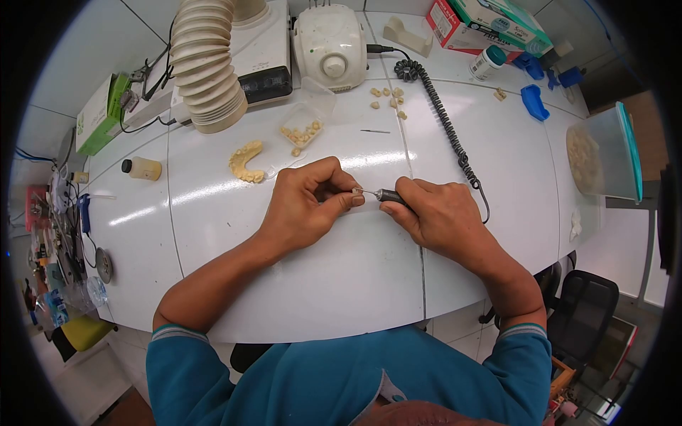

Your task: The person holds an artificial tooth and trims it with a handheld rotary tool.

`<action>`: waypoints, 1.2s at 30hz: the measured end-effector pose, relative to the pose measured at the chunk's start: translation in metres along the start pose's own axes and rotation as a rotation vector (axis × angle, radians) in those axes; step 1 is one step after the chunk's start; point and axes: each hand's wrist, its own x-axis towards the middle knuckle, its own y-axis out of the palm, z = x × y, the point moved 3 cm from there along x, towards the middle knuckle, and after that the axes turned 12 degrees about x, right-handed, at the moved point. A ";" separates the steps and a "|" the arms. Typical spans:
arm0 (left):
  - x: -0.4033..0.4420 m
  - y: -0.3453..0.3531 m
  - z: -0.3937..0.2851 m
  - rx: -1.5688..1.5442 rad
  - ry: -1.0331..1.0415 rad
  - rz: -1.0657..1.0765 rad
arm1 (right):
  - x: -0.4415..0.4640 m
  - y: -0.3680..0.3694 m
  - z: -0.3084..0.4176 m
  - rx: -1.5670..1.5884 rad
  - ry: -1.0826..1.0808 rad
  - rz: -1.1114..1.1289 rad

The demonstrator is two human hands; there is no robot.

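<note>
My right hand (437, 213) is closed around a dark rotary handpiece (393, 197), whose thin metal bur points left. In my left hand (312, 199), thumb and fingers pinch a tiny pale piece (356, 190) against the bur's tip; it looks like a dental crown, though the fingers cover most of it. A coiled black cord (447, 121) runs from the handpiece back to the white control box (331, 53). Just beyond my left hand lies a yellowish dental arch model (244, 162). Behind that, a clear plastic box (312, 117) holds several small tooth-like pieces (302, 133).
A ribbed suction hose (207, 71) hangs at the back left. Several loose pale pieces (394, 101) and a thin metal bur (375, 130) lie on the white table (320, 284). A small bottle (142, 168) stands left, a blue tray (534, 103) and a lidded tub (600, 156) right.
</note>
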 end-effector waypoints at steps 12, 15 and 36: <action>0.000 -0.001 -0.003 0.017 -0.034 0.031 | 0.001 0.000 0.002 0.000 -0.001 0.007; 0.000 -0.001 -0.005 0.023 -0.066 0.042 | 0.001 0.000 0.003 -0.010 0.002 0.006; 0.000 -0.001 -0.004 0.088 -0.090 0.071 | 0.001 -0.001 0.001 0.002 -0.018 0.009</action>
